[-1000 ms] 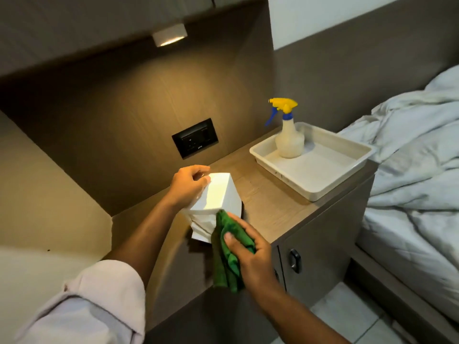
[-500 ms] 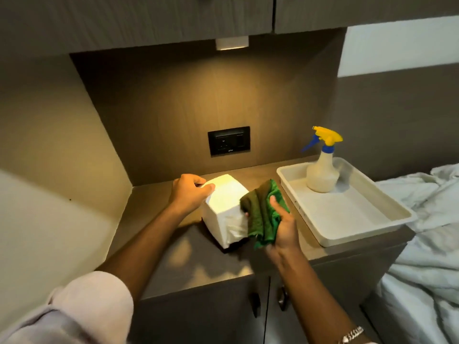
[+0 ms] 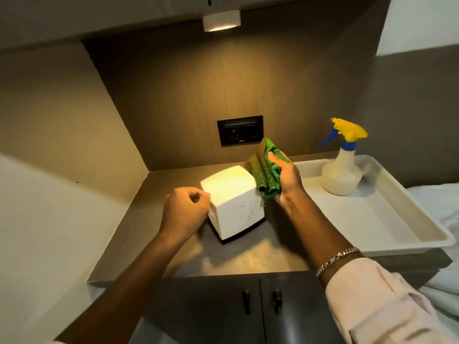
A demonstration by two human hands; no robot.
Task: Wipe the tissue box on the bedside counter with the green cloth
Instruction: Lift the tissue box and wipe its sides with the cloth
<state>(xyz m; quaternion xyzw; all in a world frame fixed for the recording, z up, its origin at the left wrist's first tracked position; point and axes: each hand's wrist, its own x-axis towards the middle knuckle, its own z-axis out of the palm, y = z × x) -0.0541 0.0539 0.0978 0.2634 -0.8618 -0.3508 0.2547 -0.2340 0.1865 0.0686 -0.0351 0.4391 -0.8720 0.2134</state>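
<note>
A white cube-shaped tissue box (image 3: 233, 202) with a dark base stands on the brown bedside counter (image 3: 248, 256) under a lamp. My left hand (image 3: 185, 209) grips its left side, fingers curled at the top edge. My right hand (image 3: 285, 178) holds a bunched green cloth (image 3: 265, 170) against the box's upper right corner. The box's right face is hidden behind the cloth.
A cream tray (image 3: 397, 219) with a yellow-and-blue spray bottle (image 3: 344, 160) sits at the counter's right. A black wall socket (image 3: 239, 130) is behind the box. Cabinet doors with dark handles (image 3: 260, 301) lie below. White bedding (image 3: 442, 204) is at the far right.
The box went from tilted off the counter to standing upright on it. My right hand with the cloth moved from the box's front lower side to its upper right corner.
</note>
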